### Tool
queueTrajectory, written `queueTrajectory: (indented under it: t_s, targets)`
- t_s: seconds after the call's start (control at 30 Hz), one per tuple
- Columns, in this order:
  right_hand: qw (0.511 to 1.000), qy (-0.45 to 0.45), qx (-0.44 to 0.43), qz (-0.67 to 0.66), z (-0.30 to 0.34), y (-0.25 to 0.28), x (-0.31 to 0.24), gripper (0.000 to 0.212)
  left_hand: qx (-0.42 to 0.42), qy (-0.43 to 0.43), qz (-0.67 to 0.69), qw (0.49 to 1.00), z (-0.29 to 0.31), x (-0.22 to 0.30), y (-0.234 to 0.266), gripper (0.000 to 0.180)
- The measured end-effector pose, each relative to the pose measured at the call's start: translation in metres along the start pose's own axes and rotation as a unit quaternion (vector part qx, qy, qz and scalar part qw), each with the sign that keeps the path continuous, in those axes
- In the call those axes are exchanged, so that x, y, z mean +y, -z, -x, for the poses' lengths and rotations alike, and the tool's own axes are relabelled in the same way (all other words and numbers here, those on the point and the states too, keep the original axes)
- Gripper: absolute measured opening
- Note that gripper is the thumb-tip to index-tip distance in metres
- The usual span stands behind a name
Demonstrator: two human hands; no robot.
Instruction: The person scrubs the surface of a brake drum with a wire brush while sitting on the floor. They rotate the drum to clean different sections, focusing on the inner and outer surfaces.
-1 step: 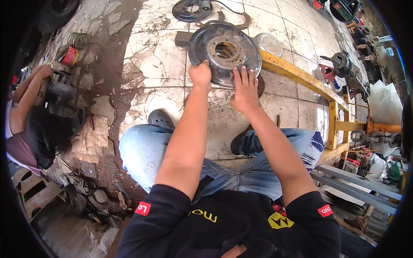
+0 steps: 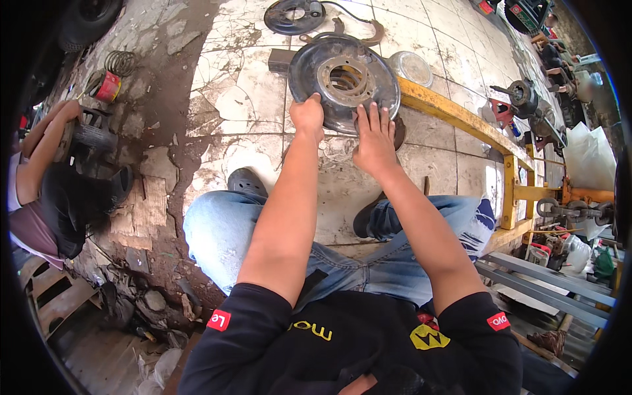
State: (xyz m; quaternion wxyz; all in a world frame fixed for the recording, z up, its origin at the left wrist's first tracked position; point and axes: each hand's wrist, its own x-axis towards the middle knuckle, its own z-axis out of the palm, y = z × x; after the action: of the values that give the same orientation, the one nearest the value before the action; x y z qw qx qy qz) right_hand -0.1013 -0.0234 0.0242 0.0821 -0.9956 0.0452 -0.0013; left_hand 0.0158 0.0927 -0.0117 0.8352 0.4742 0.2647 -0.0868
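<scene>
A round black brake backing plate (image 2: 378, 84) is in front of me, raised at its near edge, with a paler hub and a large centre hole. My left hand (image 2: 307, 116) grips its near left rim, thumb on top and fingers tucked beneath. On the near right part of the plate lies my right hand (image 2: 376, 143), its fingers stretched and apart. Rings show through the hole. Behind it are a curved brake shoe (image 2: 376, 33) and a second backing plate (image 2: 282, 24) with a cable. A dark rectangular block (image 2: 280, 60) pokes out at the left.
A yellow metal frame (image 2: 461, 120) runs from the plate to the right, beside a round pale lid (image 2: 413, 68). At the left a person (image 2: 49, 141) sits near a coil spring (image 2: 119, 62) and a red tin (image 2: 107, 86). Cracked tiles (image 2: 240, 105) cover the floor.
</scene>
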Motion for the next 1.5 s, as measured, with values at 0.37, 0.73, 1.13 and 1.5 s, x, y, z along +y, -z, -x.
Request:
queueTrajectory:
  t_s: [0.37, 0.73, 1.13, 1.5]
  targets:
    - [1.000, 0.017, -0.005, -0.004, 0.006, -0.003, -0.007, 0.084, 0.011, 0.000, -0.004, 1.000, 0.003, 0.001, -0.002, 0.033]
    - [0.999, 0.031, 0.022, -0.015, 0.023, -0.012, -0.016, 0.078, -0.007, -0.045, 0.015, 0.999, 0.004, 0.001, -0.002, 0.035]
    - [0.999, 0.043, 0.006, -0.002, 0.010, -0.010, -0.019, 0.074, 0.029, -0.018, -0.021, 0.999, 0.010, 0.006, -0.006, 0.037]
    - [0.998, 0.060, 0.018, 0.007, 0.001, -0.015, -0.009, 0.086, 0.023, -0.025, 0.023, 0.999, 0.006, 0.002, -0.011, 0.025]
